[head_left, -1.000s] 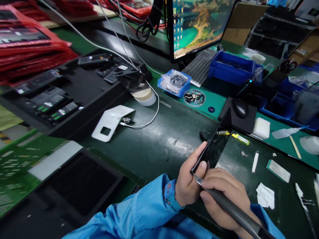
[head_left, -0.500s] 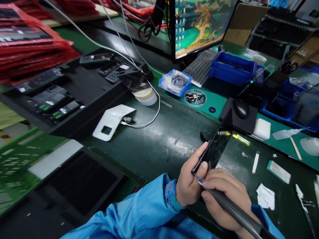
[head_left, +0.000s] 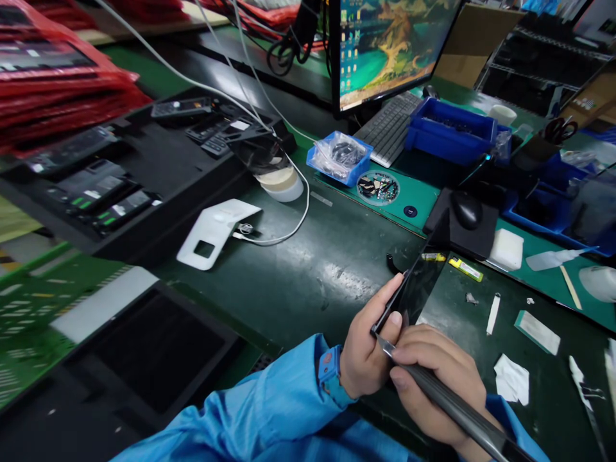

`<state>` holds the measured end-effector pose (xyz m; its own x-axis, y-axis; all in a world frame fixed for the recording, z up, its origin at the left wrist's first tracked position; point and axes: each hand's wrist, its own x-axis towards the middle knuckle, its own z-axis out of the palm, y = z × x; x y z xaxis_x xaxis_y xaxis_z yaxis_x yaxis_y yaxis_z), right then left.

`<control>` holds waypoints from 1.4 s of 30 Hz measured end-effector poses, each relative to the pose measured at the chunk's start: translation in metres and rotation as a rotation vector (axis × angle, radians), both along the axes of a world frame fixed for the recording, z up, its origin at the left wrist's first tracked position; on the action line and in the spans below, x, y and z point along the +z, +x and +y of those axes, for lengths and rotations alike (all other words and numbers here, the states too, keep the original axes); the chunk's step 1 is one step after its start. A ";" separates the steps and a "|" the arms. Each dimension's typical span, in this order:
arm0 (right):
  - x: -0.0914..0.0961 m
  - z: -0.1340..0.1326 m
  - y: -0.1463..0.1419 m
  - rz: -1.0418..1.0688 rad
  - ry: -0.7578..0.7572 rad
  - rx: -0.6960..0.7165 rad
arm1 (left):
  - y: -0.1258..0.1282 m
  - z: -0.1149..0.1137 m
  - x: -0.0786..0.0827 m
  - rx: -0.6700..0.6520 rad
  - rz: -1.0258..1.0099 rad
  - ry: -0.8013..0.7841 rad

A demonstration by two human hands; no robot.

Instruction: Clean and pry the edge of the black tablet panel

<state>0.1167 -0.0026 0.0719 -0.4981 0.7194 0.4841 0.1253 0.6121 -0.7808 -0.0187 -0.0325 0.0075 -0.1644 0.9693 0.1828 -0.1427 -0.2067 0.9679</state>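
My left hand (head_left: 368, 343) is closed around the near end of a thin glossy black panel (head_left: 418, 285), which is tilted up on edge and mirrors the bench. The thumb lies on its face. In my right hand (head_left: 443, 378) is a craft knife (head_left: 455, 404) with a long dark handle. The pointed blade touches or nearly touches the panel's lower corner, close to my left thumb; exact contact cannot be made out. A short black curved piece (head_left: 393, 264) lies just beyond my left fingertips. Right of the panel is a yellow-green labelled strip (head_left: 465, 269).
A white bent bracket (head_left: 212, 234) and cable lie left on the bench. Behind stand a blue bin of bagged parts (head_left: 339, 157), a round dish (head_left: 378, 187) and a monitor (head_left: 394, 51). A crumpled white wipe (head_left: 511, 378) is at right, a black tray (head_left: 192, 160) at left.
Both hands, the panel and the knife keep almost the same position. The view has shifted very slightly; nothing was picked up or let go.
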 end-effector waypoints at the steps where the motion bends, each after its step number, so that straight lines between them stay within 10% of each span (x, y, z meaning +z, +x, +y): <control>1: 0.000 0.000 0.000 0.000 0.000 0.000 | 0.000 0.000 0.000 0.000 -0.003 -0.003; 42: 0.003 0.001 0.000 -0.014 -0.016 -0.017 | -0.001 0.000 0.001 -0.005 0.004 -0.006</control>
